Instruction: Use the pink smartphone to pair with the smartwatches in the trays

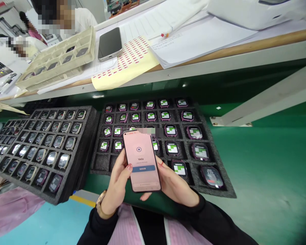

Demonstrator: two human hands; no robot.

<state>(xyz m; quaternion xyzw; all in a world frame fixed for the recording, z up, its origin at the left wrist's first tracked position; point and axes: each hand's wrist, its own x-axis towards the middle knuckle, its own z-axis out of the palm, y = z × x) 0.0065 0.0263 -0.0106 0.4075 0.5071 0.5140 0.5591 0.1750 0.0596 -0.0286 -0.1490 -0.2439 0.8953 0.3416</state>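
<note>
Watching both hands hold smartphone above black foam tray of smartwatches: left hand clasps one long edge, right hand wraps under other edge. Phone covers part of tray from my view. Risk I'd flag: loose or slippery grip lets phone drop onto smartwatches, scratching screens.

"What's underfoot?"

"A pale blue floor with a narrow yellow stripe."

"And ahead?"

"A green matte workbench, and above it a long wooden-edged shelf braced by an angled white metal strut."
</note>
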